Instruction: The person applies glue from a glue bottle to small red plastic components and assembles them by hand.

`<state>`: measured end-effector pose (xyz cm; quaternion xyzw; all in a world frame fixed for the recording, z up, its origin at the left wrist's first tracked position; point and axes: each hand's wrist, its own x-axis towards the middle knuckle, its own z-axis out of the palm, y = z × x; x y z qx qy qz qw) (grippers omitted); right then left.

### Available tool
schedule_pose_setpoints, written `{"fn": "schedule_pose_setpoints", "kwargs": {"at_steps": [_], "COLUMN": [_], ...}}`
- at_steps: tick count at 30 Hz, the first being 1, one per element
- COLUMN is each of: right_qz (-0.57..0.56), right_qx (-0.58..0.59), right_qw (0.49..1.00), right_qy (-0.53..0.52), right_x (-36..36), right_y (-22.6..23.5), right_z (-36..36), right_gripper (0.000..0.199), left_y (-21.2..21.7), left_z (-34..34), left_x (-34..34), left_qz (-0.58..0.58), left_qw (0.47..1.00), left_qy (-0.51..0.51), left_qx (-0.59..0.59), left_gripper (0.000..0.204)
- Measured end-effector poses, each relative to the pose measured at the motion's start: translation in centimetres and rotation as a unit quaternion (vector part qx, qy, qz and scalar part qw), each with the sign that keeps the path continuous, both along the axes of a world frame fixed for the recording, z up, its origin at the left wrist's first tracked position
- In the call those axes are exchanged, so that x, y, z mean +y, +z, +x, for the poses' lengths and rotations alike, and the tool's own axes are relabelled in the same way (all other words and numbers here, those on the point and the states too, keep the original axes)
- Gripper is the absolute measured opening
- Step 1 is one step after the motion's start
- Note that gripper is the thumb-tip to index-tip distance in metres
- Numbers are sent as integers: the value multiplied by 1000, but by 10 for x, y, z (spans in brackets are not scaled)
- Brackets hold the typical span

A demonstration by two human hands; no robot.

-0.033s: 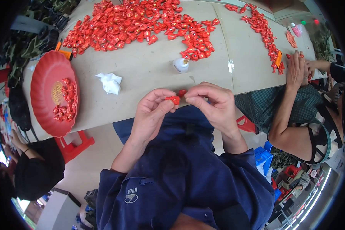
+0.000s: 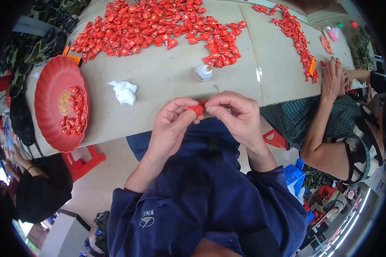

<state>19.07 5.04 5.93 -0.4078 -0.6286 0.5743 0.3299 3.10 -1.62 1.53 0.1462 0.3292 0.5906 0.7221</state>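
Close to the table's near edge, my left hand (image 2: pixel 172 124) pinches a small glossy red piece (image 2: pixel 196 109) between thumb and fingers. My right hand (image 2: pixel 238 118) is beside it, thumb and forefinger closed together at a darker red bit near the piece. Whether that bit is a separate part or joined to the held piece, I cannot tell, since my fingertips cover much of it. Just beyond my hands stands a small white bottle (image 2: pixel 203 73) with a brownish tip. A crumpled white tissue (image 2: pixel 124 92) lies to their left.
A large heap of red pieces (image 2: pixel 137 30) covers the far table. At left, a scalloped red tray (image 2: pixel 47 103) holds several more and overhangs the edge. On the right, a co-worker's hands (image 2: pixel 331 79) work near a strip of red pieces (image 2: pixel 294 36). A red stool (image 2: pixel 88 162) stands below left.
My right hand has shifted slightly left, bringing its fingertips closer to the red piece. My left hand keeps its pinch and has barely moved.
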Motion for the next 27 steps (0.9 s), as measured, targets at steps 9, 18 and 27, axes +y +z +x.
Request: {"fn": "schedule_pose_setpoints", "kwargs": {"at_steps": [9, 18, 27], "right_qz": [136, 297, 48], "right_qx": [-128, -174, 9], "right_qw": [980, 937, 998], "right_qy": [-72, -57, -49], "right_x": [5, -6, -14], "right_y": [-16, -29, -12], "right_z": [5, -25, -14], "right_gripper": [10, 22, 15], "left_y": [1, -2, 2], "left_z": [2, -15, -9], "left_x": [-1, -11, -12], "left_qz": [-3, 4, 0], "left_qw": [996, 994, 998], "left_qy": [79, 110, 61], "left_qx": [-36, -25, 23], "left_gripper": [19, 19, 16]}}
